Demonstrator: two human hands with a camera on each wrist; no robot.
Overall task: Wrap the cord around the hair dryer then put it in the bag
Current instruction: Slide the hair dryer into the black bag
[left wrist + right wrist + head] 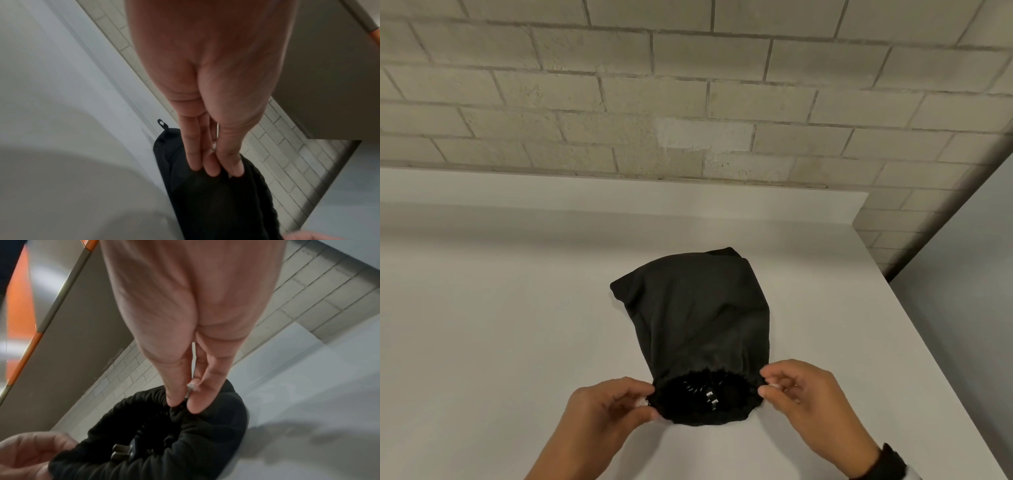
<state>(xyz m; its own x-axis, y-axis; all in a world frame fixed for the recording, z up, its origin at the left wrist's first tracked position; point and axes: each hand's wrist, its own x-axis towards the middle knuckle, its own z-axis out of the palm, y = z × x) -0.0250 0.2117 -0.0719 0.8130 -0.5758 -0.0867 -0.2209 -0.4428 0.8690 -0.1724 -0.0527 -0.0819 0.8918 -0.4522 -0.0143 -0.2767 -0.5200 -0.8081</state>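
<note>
Left hand [606, 404]: pinching the bag's [695, 308] gathered rim, fingers curled.
Right hand [801, 390]: pinching the opposite rim.
Bag: lying on the white table [482, 325].
Plug [123, 451]: showing inside the mouth.

The black bag [698, 329] hides the hair dryer; only plug prongs [120, 451] show at its mouth. The right wrist view crops the left hand [24, 454] at 8 o'clock.
</note>
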